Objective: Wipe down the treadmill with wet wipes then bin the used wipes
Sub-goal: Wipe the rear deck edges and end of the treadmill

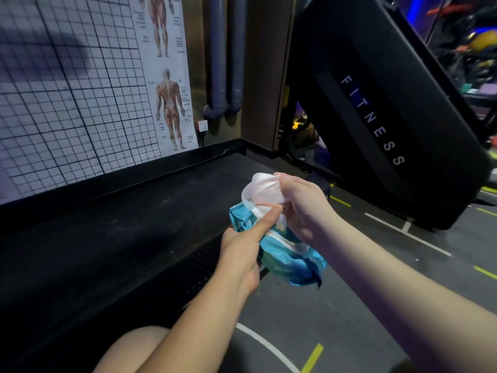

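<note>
We have one wide-angle view, worn on the head and facing forward and down. It sits close above the left hand (242, 254) and right hand (304, 208) at mid-frame. The treadmill (134, 224) deck lies just beyond on the left, and the floor (435, 238) is on the right.

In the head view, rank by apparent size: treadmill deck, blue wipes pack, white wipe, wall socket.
Largest first:
black treadmill deck
crumpled blue plastic wipes pack
white wet wipe
white wall socket (farther away)
</note>
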`<state>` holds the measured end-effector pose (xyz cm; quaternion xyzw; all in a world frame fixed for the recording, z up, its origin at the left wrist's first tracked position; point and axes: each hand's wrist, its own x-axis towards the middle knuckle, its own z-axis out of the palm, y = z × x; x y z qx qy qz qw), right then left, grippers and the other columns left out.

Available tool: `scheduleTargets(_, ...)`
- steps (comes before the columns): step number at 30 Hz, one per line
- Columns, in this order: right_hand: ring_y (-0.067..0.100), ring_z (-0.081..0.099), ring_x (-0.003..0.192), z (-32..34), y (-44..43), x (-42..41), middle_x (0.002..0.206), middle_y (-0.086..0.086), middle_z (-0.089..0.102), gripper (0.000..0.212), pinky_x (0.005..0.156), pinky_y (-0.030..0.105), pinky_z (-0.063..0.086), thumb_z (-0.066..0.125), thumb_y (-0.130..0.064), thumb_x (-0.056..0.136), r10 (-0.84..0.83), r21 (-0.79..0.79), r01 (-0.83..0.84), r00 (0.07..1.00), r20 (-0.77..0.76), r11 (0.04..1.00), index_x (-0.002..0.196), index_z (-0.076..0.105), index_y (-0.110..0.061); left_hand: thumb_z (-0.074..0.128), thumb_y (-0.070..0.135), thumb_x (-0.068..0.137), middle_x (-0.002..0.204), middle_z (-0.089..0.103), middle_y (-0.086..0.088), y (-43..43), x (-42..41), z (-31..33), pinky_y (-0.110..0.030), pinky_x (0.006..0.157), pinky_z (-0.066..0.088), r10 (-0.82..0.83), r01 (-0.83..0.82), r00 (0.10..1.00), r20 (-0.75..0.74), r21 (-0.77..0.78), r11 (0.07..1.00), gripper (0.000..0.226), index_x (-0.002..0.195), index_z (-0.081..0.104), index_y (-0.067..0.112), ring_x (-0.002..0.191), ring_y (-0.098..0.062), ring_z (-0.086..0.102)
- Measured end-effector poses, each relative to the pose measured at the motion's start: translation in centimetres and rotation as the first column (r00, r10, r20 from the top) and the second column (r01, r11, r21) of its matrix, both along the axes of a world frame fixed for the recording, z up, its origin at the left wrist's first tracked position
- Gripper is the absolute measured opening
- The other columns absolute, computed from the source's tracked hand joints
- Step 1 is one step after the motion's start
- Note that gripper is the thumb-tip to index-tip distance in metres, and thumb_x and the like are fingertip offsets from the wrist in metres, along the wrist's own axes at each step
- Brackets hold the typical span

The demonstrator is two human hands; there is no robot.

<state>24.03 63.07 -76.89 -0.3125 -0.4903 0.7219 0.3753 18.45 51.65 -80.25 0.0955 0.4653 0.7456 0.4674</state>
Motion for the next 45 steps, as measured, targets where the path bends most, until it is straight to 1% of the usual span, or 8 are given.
scheduleTargets(5, 0.031, 0.073, 0.090, 1.2, -0.6, 0.3, 0.109, 0.023, 0.070, 0.034, 0.077, 0.043, 0.061, 0.058, -0.007, 0.090, 0.021, -0.018, -0.022, 0.998, -0.055, 1.000, 0.121, 0.065, 0.004, 0.084, -0.003, 0.081, 0.096, 0.080, -0.018, -0.5, -0.2, -0.5, -0.040, 0.071, 0.066, 0.000, -0.002, 1.000, -0.027, -0.068, 0.998, 0.035, 0.115, 0.074, 0.002, 0.082, -0.031, 0.079)
scheduleTargets(14, 0.016, 0.070, 0.082, 6.1, 1.5, 3.1, 0.101, 0.014, 0.075, 0.023, 0.051, 0.017, 0.051, 0.045, 0.000, 0.102, -0.228, -0.262, 0.145, 0.919, -0.322, 0.954, 0.093, 0.066, -0.002, 0.071, -0.025, 0.076, 0.090, 0.079, -0.021, -0.9, -0.5, -1.6, -0.036, 0.057, 0.063, -0.045, 0.021, 0.990, -0.131, -0.173, 0.985, 0.042, 0.113, 0.071, -0.004, 0.072, -0.032, 0.078)
scheduleTargets(23, 0.019, 0.071, 0.104, 5.1, 4.3, 6.2, 0.109, 0.007, 0.074, 0.014, 0.047, 0.016, 0.050, 0.057, -0.002, 0.097, -0.506, -0.368, 0.374, 0.772, -0.385, 0.851, 0.103, 0.068, -0.010, 0.077, -0.008, 0.084, 0.113, 0.073, -0.026, -0.8, -4.6, -3.2, -0.040, 0.061, 0.061, 0.352, -0.333, 0.935, 0.031, -0.257, 0.907, 0.042, 0.124, 0.065, -0.004, 0.085, -0.036, 0.075)
scheduleTargets(26, 0.012, 0.069, 0.099, 1.8, 5.0, 5.8, 0.109, -0.001, 0.075, 0.017, 0.071, 0.023, 0.055, 0.051, -0.014, 0.103, -0.423, -0.197, 0.383, 0.872, -0.244, 0.903, 0.106, 0.066, -0.008, 0.077, 0.002, 0.088, 0.122, 0.073, -0.022, -1.3, -7.0, -2.5, -0.047, 0.083, 0.063, 0.406, -0.389, 0.912, 0.050, -0.207, 0.898, 0.043, 0.128, 0.065, -0.002, 0.100, -0.034, 0.074)
scheduleTargets(29, 0.022, 0.072, 0.092, -3.8, 6.3, 4.9, 0.105, 0.003, 0.077, 0.026, 0.077, 0.039, 0.057, 0.049, -0.023, 0.102, -0.355, 0.268, 0.297, 0.913, 0.201, 0.917, 0.102, 0.072, -0.012, 0.074, 0.012, 0.093, 0.128, 0.070, -0.014, -1.5, -9.7, -2.3, -0.037, 0.074, 0.064, 0.394, -0.381, 0.918, 0.038, -0.187, 0.906, 0.041, 0.130, 0.063, -0.001, 0.108, -0.029, 0.072)
scheduleTargets(33, 0.026, 0.067, 0.089, -9.0, 8.6, 4.5, 0.095, 0.003, 0.074, 0.030, 0.071, 0.035, 0.050, 0.050, -0.031, 0.104, -0.436, 0.695, -0.331, 0.588, 0.681, 0.639, 0.099, 0.073, -0.013, 0.063, 0.009, 0.101, 0.122, 0.073, -0.016, -1.4, -12.4, -1.7, -0.027, 0.057, 0.058, 0.307, -0.298, 0.952, -0.004, -0.259, 0.919, 0.003, 0.101, 0.061, 0.007, 0.107, -0.025, 0.074)
scheduleTargets(37, 0.030, 0.067, 0.085, -11.4, 11.3, 3.6, 0.087, 0.007, 0.073, 0.028, 0.068, 0.036, 0.048, 0.051, -0.030, 0.104, -0.470, 0.690, -0.405, 0.520, 0.714, 0.600, 0.095, 0.070, -0.011, 0.059, -0.005, 0.099, 0.063, 0.071, -0.018, 1.0, -13.6, -1.8, -0.033, 0.027, 0.046, 0.290, -0.248, 0.951, 0.110, -0.295, 0.923, 0.015, 0.088, 0.059, 0.004, 0.038, -0.023, 0.066)
scheduleTargets(45, 0.020, 0.067, 0.094, -12.7, 16.6, 0.8, 0.103, -0.002, 0.076, 0.026, 0.072, 0.027, 0.042, 0.053, -0.028, 0.105, -0.529, 0.791, -0.289, 0.616, 0.584, 0.539, 0.105, 0.074, -0.014, 0.067, -0.008, 0.092, 0.090, 0.073, -0.020, 8.8, -17.4, -4.6, -0.039, 0.045, 0.058, 0.298, -0.265, 0.951, 0.080, -0.283, 0.922, 0.015, 0.101, 0.067, 0.004, 0.062, -0.030, 0.074)
